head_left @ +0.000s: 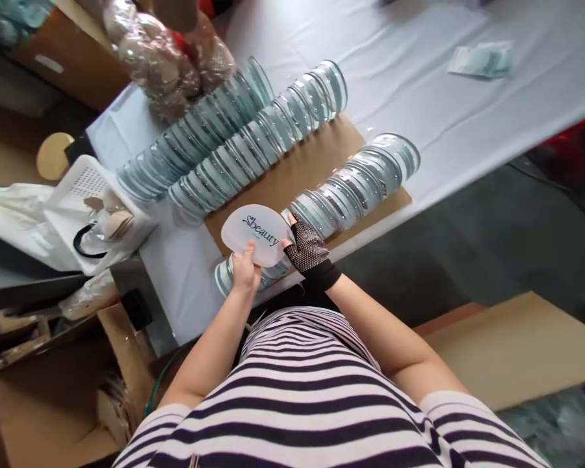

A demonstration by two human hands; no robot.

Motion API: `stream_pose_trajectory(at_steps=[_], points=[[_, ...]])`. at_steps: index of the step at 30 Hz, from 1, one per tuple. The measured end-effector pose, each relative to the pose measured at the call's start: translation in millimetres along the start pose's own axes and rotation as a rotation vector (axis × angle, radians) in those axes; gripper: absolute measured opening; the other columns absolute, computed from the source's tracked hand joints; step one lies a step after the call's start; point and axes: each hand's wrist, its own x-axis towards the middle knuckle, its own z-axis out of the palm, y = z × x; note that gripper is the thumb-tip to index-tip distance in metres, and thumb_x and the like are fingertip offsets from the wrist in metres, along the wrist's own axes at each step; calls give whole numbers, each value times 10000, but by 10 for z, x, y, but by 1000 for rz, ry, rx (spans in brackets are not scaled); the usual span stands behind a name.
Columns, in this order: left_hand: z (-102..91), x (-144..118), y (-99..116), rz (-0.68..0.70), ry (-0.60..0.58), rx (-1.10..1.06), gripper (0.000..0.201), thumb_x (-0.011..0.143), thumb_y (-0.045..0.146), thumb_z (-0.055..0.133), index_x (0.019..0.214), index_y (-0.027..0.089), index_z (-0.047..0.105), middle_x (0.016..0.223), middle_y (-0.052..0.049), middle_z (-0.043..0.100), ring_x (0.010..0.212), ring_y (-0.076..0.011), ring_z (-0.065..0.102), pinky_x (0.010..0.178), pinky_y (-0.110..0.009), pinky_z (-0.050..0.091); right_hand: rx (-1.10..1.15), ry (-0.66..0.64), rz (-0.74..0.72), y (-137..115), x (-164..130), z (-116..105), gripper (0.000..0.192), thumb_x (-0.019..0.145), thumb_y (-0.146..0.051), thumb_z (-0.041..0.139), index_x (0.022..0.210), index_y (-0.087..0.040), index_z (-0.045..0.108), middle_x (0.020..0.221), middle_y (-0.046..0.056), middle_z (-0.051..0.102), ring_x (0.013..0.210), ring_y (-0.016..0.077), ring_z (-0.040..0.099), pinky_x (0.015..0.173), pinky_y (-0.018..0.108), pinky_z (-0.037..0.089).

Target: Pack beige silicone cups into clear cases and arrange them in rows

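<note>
My left hand (pixel 247 268) grips the lower edge of a white oval disc (pixel 238 229) printed with the word "beauty", thumb lying on its face. At the disc's right edge my right hand (pixel 306 242), in a dark dotted glove with bare fingertips, pinches the same disc. Just beyond that hand lies a row of clear round-rimmed containers (pixel 355 185) with pale green inside. More of these containers (pixel 224 276) lie beneath the disc and my left hand, partly hidden. Two longer rows, a nearer one (pixel 260 143) and a farther one (pixel 195 136), stretch across the table.
Brown cardboard (pixel 273 185) lies under the rows on the white-covered table (pixel 400 84). A small pale green packet (pixel 482 60) rests far right. Shiny plastic-wrapped goods (pixel 160 58) stand at the back left, beside a white basket (pixel 90 179). Open cardboard boxes (pixel 53 396) sit below left.
</note>
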Motion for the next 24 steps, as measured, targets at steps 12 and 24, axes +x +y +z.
stream_pose_trajectory(at_steps=[12, 24], points=[[-127, 53, 221, 50, 233, -187, 220, 874, 149, 658, 1087, 192, 695, 1115, -60, 744, 1114, -184, 676, 998, -320, 531, -60, -166, 95, -404, 176, 177, 446, 968, -375, 362, 1209, -140, 655, 1060, 145, 730, 947, 246, 679, 853, 346, 542], [-774, 615, 226, -167, 352, -428, 368, 904, 147, 619, 1272, 153, 598, 1262, -126, 678, 1152, -217, 659, 967, -398, 559, -569, -747, 87, -599, -1077, 213, 542, 926, -339, 464, 1467, -316, 444, 984, 74, 757, 871, 253, 715, 751, 319, 504]])
